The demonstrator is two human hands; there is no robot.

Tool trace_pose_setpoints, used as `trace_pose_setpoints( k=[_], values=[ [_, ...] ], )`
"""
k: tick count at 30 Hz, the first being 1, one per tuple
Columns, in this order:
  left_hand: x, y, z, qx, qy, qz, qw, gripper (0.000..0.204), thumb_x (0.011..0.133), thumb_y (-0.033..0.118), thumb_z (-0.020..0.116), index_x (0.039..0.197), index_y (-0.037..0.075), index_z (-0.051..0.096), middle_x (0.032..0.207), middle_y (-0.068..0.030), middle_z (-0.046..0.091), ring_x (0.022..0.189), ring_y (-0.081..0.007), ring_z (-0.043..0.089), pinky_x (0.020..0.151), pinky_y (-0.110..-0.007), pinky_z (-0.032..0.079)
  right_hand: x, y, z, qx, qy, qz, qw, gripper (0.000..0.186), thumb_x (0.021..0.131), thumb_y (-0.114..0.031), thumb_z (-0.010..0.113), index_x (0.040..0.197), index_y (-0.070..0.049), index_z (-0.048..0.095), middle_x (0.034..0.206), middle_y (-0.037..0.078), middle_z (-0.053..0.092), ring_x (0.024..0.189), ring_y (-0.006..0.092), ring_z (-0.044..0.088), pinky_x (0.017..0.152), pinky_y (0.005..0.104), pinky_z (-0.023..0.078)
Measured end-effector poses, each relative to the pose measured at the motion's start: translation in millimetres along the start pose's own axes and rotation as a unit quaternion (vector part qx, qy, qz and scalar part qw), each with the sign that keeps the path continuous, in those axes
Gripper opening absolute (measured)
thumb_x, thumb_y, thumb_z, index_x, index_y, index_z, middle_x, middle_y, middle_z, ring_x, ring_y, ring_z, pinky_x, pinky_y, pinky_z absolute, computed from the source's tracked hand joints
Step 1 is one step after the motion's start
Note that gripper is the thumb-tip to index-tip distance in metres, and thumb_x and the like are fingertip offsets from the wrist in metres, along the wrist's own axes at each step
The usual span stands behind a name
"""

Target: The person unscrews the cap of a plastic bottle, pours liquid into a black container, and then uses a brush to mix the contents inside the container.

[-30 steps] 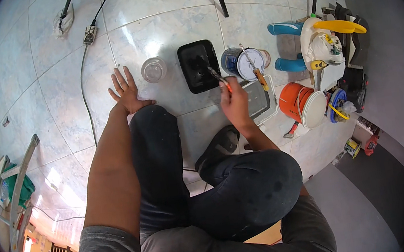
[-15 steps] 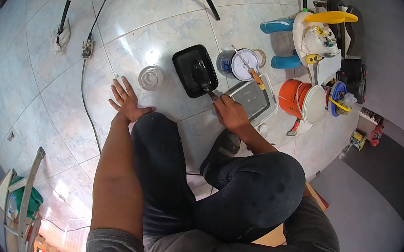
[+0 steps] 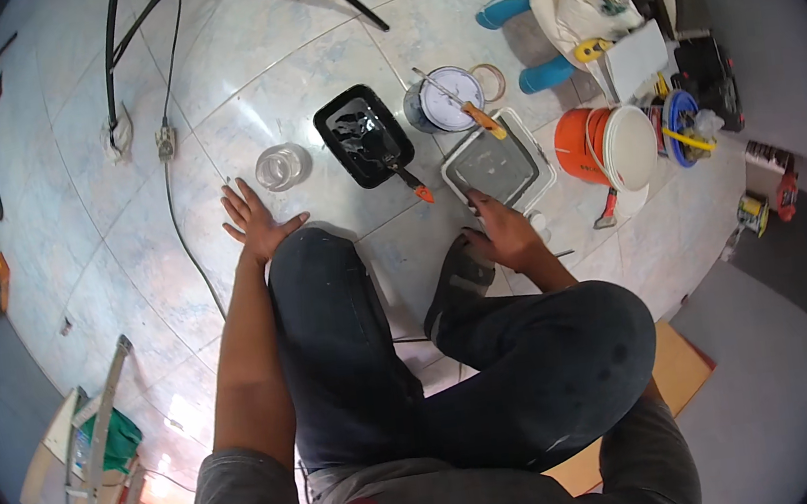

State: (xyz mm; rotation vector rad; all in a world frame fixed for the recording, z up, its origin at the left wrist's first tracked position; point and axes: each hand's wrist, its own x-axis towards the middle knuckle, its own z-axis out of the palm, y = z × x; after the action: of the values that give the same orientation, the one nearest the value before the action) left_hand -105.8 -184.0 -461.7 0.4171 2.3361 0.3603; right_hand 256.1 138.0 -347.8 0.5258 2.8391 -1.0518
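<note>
Wide stretch of pale tile floor [image 3: 139, 269] left of the left hand [image 3: 259, 227], crossed by a dark power cable [image 3: 171, 205]; narrower gap of tile between left knee [image 3: 312, 263] and black tray [image 3: 339, 154]. Tighter on the right: orange bucket [image 3: 577, 145] with white lid, red-handled tool [image 3: 606, 210] lying at its base.

In the black tray, glossy dark liquid across the bottom. To its left, a clear round container [image 3: 262, 171], contents impossible to tell. To its right, a can with a pale lid [image 3: 466, 88], orange-and-yellow-handled tool [image 3: 485, 121] laid across the top; tape roll [image 3: 503, 87] just beside.

Orange-tipped brush [image 3: 412, 182] with its head down in the tray, handle over the near rim, tip near the right hand [image 3: 505, 232] but apart from it. Right thumb and index finger parted, at the near edge of a grey-centred rectangular lid [image 3: 496, 165]; contact impossible to tell. Left fingers spread wide on the tiles, beside the knee.
</note>
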Motion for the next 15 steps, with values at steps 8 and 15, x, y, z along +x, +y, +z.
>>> trace_pose_setpoints(
  k=[8,15],
  values=[
    [-5,61,-36,-0.197,0.189,0.29,0.917,0.117,0.069,0.027,0.106,0.164,-0.001,0.043,0.158,-0.0258,0.057,0.15,-0.0364,0.054,0.124,-0.047,0.044,-135,27,-39,0.058,0.125,0.312,0.94,0.069,0.092,-0.012,0.086,0.153,-0.009,0.054,0.113,0.015,0.073,0.095,0.0293,0.075,0.084,0.0411,0.062],
    [13,57,-20,-0.312,0.213,0.274,0.884,0.067,0.082,0.008,0.098,0.138,-0.005,0.065,0.135,-0.0171,0.072,0.126,-0.0263,0.068,0.116,-0.042,0.05,-214,71,-14,0.05,0.236,0.448,0.861,0.085,0.086,-0.014,0.092,0.156,-0.005,0.044,0.118,0.018,0.073,0.097,0.032,0.076,0.082,0.0417,0.063]
  ],
)
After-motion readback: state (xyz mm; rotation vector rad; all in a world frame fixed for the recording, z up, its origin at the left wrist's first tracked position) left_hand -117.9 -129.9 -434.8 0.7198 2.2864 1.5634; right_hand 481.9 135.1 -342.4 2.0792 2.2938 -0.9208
